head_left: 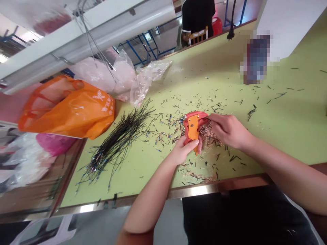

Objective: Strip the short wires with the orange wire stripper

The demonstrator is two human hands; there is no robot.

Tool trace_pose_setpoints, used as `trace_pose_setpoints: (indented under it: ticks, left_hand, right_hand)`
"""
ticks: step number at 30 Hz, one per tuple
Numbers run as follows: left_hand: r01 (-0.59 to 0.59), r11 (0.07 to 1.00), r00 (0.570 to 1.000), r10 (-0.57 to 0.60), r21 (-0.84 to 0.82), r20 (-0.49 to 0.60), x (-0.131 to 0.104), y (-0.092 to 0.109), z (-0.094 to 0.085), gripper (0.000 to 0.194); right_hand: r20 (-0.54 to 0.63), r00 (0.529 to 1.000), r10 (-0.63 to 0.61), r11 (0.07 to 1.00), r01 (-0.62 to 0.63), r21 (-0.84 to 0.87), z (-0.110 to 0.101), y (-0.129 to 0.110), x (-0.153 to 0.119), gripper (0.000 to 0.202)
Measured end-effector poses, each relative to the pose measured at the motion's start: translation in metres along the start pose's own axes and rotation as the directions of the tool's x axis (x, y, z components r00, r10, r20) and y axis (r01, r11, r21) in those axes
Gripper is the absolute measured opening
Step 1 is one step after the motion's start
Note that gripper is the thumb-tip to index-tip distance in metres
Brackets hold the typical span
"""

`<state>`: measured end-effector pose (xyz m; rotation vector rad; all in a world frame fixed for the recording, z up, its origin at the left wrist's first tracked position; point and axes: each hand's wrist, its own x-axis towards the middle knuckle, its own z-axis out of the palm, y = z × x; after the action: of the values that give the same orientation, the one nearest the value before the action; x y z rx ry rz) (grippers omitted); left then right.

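Note:
My left hand (186, 149) is wrapped round the handles of a red and orange wire stripper (192, 126), held upright above the table. At the right side of the tool's head, my right hand (226, 128) pinches a thin black wire (208, 118), whose end reaches the jaws. Copper strands and black offcuts (211, 136) lie heaped under and behind the tool. A large bundle of black wires (120, 137) with small blue ends rests on the table to the left of my left hand.
The green table (158, 180) has a metal front edge. An orange bag (81, 109) and clear plastic bags (122, 73) stand at the back left. A white panel (286, 27) rises at the back right, with a pixelated patch before it. A person in black (198, 15) is beyond the table.

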<state>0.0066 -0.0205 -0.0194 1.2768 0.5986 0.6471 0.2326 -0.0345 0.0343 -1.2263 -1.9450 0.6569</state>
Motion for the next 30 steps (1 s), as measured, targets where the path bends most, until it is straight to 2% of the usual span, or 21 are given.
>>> trace_pose_setpoints:
  ticks: [5, 7, 9, 12, 15, 17, 24, 30]
  left_hand:
    - [0.003, 0.997, 1.0, -0.005, -0.08, -0.022, 0.001, 0.0, -0.001, 0.034]
    - [-0.006, 0.995, 1.0, 0.003, -0.102, -0.027, 0.002, 0.002, -0.001, 0.034]
    - [-0.001, 0.993, 1.0, -0.002, -0.122, -0.02, 0.001, 0.003, -0.002, 0.034]
    - [0.037, 0.985, 0.999, -0.037, -0.166, 0.003, 0.001, 0.006, -0.001, 0.036]
    - [0.063, 0.965, 0.998, -0.057, -0.255, 0.031, 0.001, 0.008, 0.001, 0.037]
    - [0.068, 0.95, 0.997, -0.057, -0.304, 0.042, 0.001, 0.01, 0.002, 0.035]
    - [0.09, 0.96, 0.995, -0.076, -0.265, 0.063, 0.0, 0.008, 0.002, 0.035]
    - [0.067, 0.962, 0.997, -0.055, -0.263, 0.053, 0.001, 0.008, 0.007, 0.034]
  right_hand:
    - [-0.001, 0.993, -0.116, 0.975, 0.113, -0.192, -0.004, 0.007, 0.002, 0.023]
    - [-0.019, 0.993, -0.114, 0.977, 0.109, -0.186, -0.006, 0.008, 0.002, 0.024]
    - [-0.069, 0.996, -0.055, 0.993, 0.047, -0.105, -0.007, 0.009, 0.003, 0.022]
    - [-0.123, 0.99, 0.071, 0.992, -0.058, 0.109, -0.004, 0.012, 0.003, 0.01]
    - [-0.08, 0.99, 0.115, 0.936, -0.081, 0.344, 0.002, 0.017, 0.003, 0.008]
    - [-0.058, 0.992, 0.115, 0.894, -0.078, 0.441, 0.006, 0.019, 0.004, 0.012]
    - [-0.047, 0.993, 0.108, 0.852, -0.068, 0.519, 0.008, 0.02, 0.007, 0.026]
    - [-0.038, 0.994, 0.107, 0.85, -0.072, 0.522, 0.009, 0.02, 0.006, 0.021]
